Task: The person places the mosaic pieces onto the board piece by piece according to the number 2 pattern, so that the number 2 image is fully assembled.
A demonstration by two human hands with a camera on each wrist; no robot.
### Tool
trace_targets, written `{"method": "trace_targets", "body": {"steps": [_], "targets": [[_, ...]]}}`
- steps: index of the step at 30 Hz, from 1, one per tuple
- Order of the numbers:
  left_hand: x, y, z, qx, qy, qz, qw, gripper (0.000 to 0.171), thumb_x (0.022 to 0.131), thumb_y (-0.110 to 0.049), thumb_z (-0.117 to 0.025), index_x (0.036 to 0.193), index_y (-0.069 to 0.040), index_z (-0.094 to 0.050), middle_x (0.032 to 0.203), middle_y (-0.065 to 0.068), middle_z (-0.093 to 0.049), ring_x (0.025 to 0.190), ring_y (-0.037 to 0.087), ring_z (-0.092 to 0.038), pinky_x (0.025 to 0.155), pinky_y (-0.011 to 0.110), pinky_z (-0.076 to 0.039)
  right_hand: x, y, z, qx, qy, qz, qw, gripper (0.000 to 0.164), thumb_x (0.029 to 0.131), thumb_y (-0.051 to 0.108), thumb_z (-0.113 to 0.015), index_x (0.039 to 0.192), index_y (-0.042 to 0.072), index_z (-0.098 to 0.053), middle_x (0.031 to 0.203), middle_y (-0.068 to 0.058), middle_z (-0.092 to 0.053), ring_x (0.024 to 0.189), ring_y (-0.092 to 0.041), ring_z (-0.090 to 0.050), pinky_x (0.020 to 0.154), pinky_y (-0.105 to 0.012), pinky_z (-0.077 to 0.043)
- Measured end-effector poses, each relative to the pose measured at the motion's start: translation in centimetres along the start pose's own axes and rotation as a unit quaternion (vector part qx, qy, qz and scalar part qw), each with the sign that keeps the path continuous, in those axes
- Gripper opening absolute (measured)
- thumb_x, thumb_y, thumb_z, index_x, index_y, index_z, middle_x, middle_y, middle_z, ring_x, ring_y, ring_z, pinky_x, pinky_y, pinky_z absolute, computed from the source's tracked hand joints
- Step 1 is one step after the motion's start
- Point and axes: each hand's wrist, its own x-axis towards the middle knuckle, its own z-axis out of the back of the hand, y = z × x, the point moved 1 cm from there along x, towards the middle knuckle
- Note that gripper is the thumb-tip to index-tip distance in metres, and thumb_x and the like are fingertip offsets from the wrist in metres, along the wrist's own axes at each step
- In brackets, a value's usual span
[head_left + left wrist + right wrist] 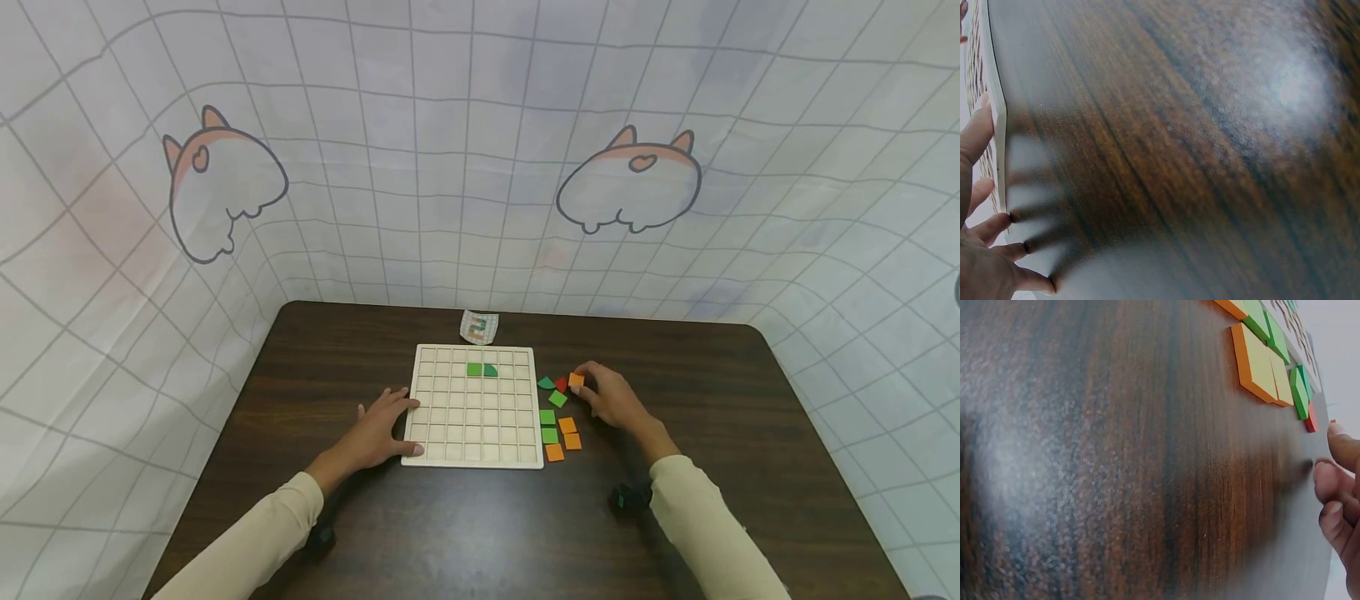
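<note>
A white gridded board (pixel 450 417) lies on the table with a light green square tile and a dark green quarter-round tile (pixel 491 370) set in its upper part. My left hand (pixel 378 429) rests at the board's left edge, fingers spread, thumb on the lower left corner. Right of the board, my right hand (pixel 611 396) pinches an orange square tile (pixel 576 380) between thumb and fingers. In the right wrist view only a sliver of that tile shows at the thumb tip. Close by are a red tile (pixel 561 383), a dark green tile (pixel 546 383) and a tilted light green square (pixel 558 399).
Several more green and orange square tiles (pixel 572 442) lie along the board's right side. Behind the board is a small paper card (pixel 478 327) with a coloured pattern. The dark wooden table (pixel 465 533) meets a white checked cloth (pixel 435 183) at the back.
</note>
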Motion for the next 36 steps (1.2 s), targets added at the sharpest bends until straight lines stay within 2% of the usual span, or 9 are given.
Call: {"method": "trace_targets", "body": {"steps": [4,14,24,36], "targets": [[-0.1,0.0,0.0,-0.003,0.000,0.001,1.0000,0.079,0.080,-0.040,-0.085,0.144,-0.010,-0.051,0.162,0.020,-0.032,0.152,0.046,-0.019,0.107,0.082,-0.010,-0.1,0.1,-0.1,0.010,-0.003,-0.006,1.000,0.034,0.101,0.017,-0.062,0.131,0.003,-0.055,0.105,-0.016,-0.062,0.052,-0.013,-0.056,0.052,-0.029,-0.049],[-0.3,-0.1,0.0,-0.005,-0.001,0.003,1.0000,0.078,0.079,-0.039,-0.085,0.144,-0.010,-0.052,0.162,0.020,-0.032,0.152,0.046,-0.019,0.107,0.082,-0.009,-0.1,0.7,-0.4,0.018,-0.019,0.008,1.000,0.034,0.100,0.017,-0.063,0.130,0.002,-0.057,0.100,-0.014,-0.063,0.053,-0.012,-0.054,0.053,-0.028,-0.047],[-0.3,-0.1,0.0,-0.009,0.000,0.000,1.0000,0.078,0.080,-0.040,-0.085,0.145,-0.011,-0.051,0.162,0.019,-0.031,0.152,0.046,-0.018,0.107,0.083,-0.009,0.3,1.8,-0.7,0.051,-0.016,0.015,0.998,0.036,0.096,0.016,-0.069,0.130,0.005,-0.061,0.106,-0.013,-0.063,0.057,-0.013,-0.057,0.053,-0.028,-0.050],[-0.2,-0.2,0.3,-0.008,0.007,0.000,0.9999,0.080,0.081,-0.040,-0.084,0.146,-0.011,-0.050,0.163,0.019,-0.031,0.152,0.046,-0.017,0.108,0.082,-0.009,0.9,4.1,-1.0,0.084,0.004,0.023,0.996,0.036,0.097,0.015,-0.068,0.130,0.005,-0.062,0.108,-0.016,-0.065,0.064,-0.015,-0.059,0.058,-0.028,-0.054]]}}
